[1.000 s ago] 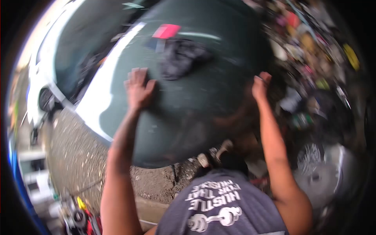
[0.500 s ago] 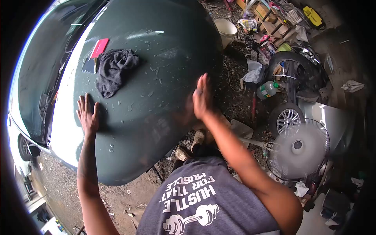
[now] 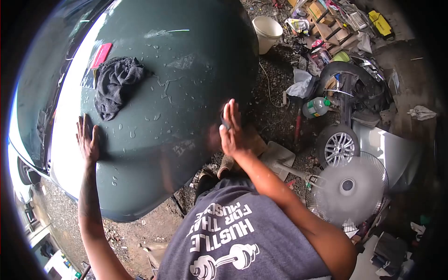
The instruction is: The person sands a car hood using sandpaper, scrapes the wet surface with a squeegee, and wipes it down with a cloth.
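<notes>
My left hand point(image 3: 87, 141) lies with fingers stretched on the dark green car hood point(image 3: 154, 130), near its left edge. Held up by the hood's right edge, my right hand point(image 3: 231, 129) has its fingers extended; a small dark thing shows by its thumb, too small to name. A crumpled dark grey cloth point(image 3: 116, 84) rests on the hood above my left hand. Beside the cloth lies a pink-red flat piece point(image 3: 101, 54) next to a thin clear or dark sheet. Water drops and a pale smear dot the painted surface.
A white bucket point(image 3: 267, 31) stands beyond the hood's right side. On the right are a wheel point(image 3: 340, 148), a green-capped bottle point(image 3: 316, 107), a dustpan point(image 3: 278, 158), a spinning fan point(image 3: 347, 186) and piled clutter. The windshield point(image 3: 35, 79) is at the far left.
The view has turned and shifted, so the cloth and hood appear farther left. My left hand stays flat on the hood, while my right hand's fingers have turned and spread somewhat at the edge.
</notes>
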Demonstrator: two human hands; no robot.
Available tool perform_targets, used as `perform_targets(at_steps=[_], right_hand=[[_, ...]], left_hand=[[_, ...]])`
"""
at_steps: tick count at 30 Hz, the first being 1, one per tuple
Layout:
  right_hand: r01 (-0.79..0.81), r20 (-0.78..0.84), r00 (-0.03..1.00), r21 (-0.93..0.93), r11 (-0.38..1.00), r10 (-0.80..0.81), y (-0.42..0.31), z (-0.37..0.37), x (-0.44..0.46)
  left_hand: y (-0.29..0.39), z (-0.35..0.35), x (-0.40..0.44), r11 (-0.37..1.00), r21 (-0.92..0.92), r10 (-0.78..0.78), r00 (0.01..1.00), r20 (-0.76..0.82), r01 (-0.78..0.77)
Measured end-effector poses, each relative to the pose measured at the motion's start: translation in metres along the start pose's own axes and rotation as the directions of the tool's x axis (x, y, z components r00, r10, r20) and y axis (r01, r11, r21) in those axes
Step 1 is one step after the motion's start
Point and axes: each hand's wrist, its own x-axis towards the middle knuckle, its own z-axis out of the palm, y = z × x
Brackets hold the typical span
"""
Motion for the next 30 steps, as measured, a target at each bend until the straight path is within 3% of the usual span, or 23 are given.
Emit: perform_targets(at_steps=[2,4,6,9,10,14,16,19,21,22,24,25,26,28,29,30], right_hand=[[0.028,-0.055,0.998,0.059,0.998,-0.024,0.03,-0.006,0.033],[-0.229,-0.103,0.966,0.089,0.969,0.238,0.082,-0.013,0.102],[-0.227,-0.031,0.974,-0.028,0.974,0.226,0.081,-0.02,0.115],[-0.043,-0.033,0.998,0.063,0.997,0.045,0.003,0.0,0.01],[-0.068,0.05,0.997,0.102,0.992,0.063,-0.019,0.003,-0.023],[0.071,-0.042,0.997,0.018,0.997,-0.07,0.038,-0.01,0.038],[-0.112,-0.074,0.991,0.015,0.994,0.112,0.087,-0.018,0.107],[-0.028,-0.062,0.998,0.03,0.999,0.029,0.068,-0.016,0.09],[0.078,-0.064,0.995,0.057,0.995,-0.075,0.03,-0.003,0.023],[0.025,0.018,1.0,0.062,0.998,-0.026,0.023,0.004,-0.005],[0.13,-0.025,0.991,0.041,0.991,-0.129,0.032,-0.006,0.016],[0.109,-0.03,0.994,-0.017,0.994,-0.109,0.047,-0.013,0.043],[-0.018,-0.074,0.997,0.063,0.998,0.023,0.065,-0.013,0.076],[-0.191,-0.068,0.98,-0.04,0.981,0.188,0.089,-0.021,0.122],[-0.18,-0.058,0.982,-0.028,0.983,0.178,0.085,-0.017,0.111],[-0.169,-0.063,0.984,-0.018,0.985,0.167,0.079,-0.014,0.095]], left_hand=[[-0.007,0.004,0.0,1.0,0.001,0.002,1.0,-0.003,-0.002],[-0.007,0.003,0.0,0.998,-0.055,0.007,1.0,0.005,-0.007],[-0.001,-0.004,0.0,0.998,-0.054,0.039,0.999,-0.005,-0.039],[-0.007,0.002,0.004,0.999,-0.026,0.031,0.999,-0.02,-0.032],[-0.007,0.003,0.002,0.999,-0.022,0.04,0.999,-0.029,-0.04],[-0.001,-0.003,0.0,0.999,-0.039,-0.007,1.0,0.006,0.008],[-0.002,-0.001,0.003,0.999,-0.048,0.017,1.0,0.002,-0.017],[-0.013,0.002,-0.001,0.999,-0.033,0.027,1.0,-0.007,-0.027],[-0.012,0.007,0.002,0.999,-0.04,0.006,1.0,-0.02,-0.007],[-0.007,0.005,0.001,0.999,-0.046,-0.003,1.0,-0.017,0.002],[0.002,-0.002,0.0,0.999,-0.048,0.01,1.0,-0.011,-0.011],[0.0,-0.001,0.0,0.999,-0.052,0.01,1.0,-0.024,-0.011],[-0.01,0.006,0.002,0.999,-0.049,0.0,1.0,-0.024,-0.001],[-0.037,0.02,0.0,0.979,-0.003,0.204,0.975,-0.086,-0.205],[-0.011,0.004,-0.001,0.997,-0.063,0.046,0.998,-0.048,-0.049],[-0.011,0.001,0.0,0.997,-0.062,0.049,0.997,-0.054,-0.052]])
